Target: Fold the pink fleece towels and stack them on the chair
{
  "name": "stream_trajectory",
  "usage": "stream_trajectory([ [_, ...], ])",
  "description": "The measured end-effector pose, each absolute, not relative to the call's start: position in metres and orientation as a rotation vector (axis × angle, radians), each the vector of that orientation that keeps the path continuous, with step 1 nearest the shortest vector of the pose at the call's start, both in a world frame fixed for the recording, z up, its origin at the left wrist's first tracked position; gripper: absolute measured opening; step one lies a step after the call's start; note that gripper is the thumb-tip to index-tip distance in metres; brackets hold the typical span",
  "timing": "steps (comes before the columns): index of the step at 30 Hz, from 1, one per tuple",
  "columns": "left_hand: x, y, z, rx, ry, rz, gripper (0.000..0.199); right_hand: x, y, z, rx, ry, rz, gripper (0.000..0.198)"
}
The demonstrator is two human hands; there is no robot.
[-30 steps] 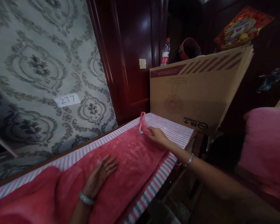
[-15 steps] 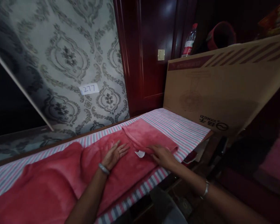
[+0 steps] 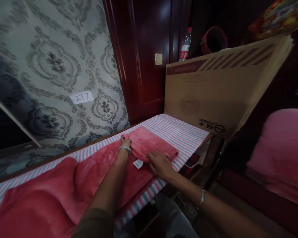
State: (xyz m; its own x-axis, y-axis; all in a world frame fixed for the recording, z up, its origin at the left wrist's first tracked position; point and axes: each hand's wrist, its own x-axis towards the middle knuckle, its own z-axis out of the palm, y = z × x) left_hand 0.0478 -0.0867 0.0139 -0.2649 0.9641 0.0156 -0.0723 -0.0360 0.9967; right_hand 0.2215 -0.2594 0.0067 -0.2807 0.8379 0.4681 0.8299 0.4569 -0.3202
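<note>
A red plush blanket [image 3: 101, 165] lies lengthwise on a striped cloth [image 3: 183, 127]. Its right end is turned over into a flap [image 3: 149, 140] showing a lighter pink side. My left hand [image 3: 125, 141] grips the far corner of that flap, fingers curled on its edge. Nearer to me, my right hand [image 3: 160, 164] has its fingers bent over the flap's near edge and holds it. Between the two hands a white label [image 3: 138, 163] sticks out on the blanket. Both wrists wear silvery bangles.
A large cardboard box [image 3: 200, 92] stands beyond the table's right end, with a plastic bottle [image 3: 185, 46] behind its top edge. To the right is a pink padded thing [image 3: 285, 148]. Patterned wallpaper [image 3: 59, 66] and a dark red door [image 3: 144, 66] border the far side.
My left hand has moved from lying open on the blanket to gripping the flap's far corner. My right hand stays at the near edge. The view has shifted right.
</note>
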Motion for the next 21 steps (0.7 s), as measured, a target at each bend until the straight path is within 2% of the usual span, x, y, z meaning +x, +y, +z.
stream_trajectory([
  [5, 0.034, -0.070, 0.033, 1.033, 1.428, 1.586, 0.078, 0.201, -0.267, 0.020, -1.350, -2.076, -0.144, 0.029],
  [14, -0.004, -0.096, -0.002, 0.962, 1.403, 1.398, 0.090, 0.167, -0.274, -0.025, -1.276, -2.248, -0.116, 0.026],
  [18, -0.002, -0.092, 0.000, 0.990, 1.353, 1.386, 0.094, 0.174, -0.274, -0.020, -1.278, -2.237, -0.106, 0.027],
  [21, -0.003, -0.087, 0.001, 1.006, 1.379, 1.416, 0.088, 0.176, -0.277, -0.014, -1.294, -2.212, -0.092, 0.027],
])
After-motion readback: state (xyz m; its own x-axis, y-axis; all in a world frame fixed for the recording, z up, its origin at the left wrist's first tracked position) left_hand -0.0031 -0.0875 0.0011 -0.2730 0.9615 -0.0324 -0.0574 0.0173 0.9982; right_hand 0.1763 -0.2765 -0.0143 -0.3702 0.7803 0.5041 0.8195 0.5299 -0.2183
